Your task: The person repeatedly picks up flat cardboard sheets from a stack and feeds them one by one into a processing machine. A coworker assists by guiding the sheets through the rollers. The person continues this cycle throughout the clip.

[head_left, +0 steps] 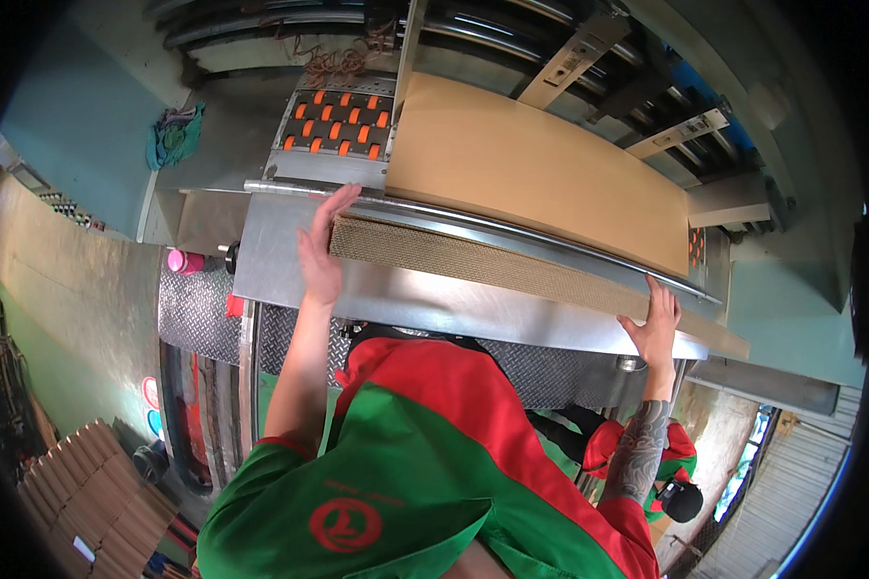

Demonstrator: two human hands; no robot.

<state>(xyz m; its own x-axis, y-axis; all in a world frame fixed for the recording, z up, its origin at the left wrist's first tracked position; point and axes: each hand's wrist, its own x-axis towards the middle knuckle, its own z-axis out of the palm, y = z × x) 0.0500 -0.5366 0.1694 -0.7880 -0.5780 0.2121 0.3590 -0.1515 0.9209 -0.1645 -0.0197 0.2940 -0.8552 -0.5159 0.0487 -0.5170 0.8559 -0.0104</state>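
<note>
Cardboard stack (541, 169) lies on feed bed, near edge against steel rail (512, 232) above steel worktop (434, 299). 2 hands on stack edge: left hand (321, 246) flat, fingers spread, at left corner; right hand (657, 323) flat at right end. Judgement: stack loaded and squared; feed rollers (343, 121) not yet covered

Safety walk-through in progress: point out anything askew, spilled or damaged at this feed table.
Nothing looks damaged or spilled. The cardboard stack lies square along the metal table, with the left hand and right hand flat at its ends. Only loose item: a green rag bunched on the far ledge.
</note>
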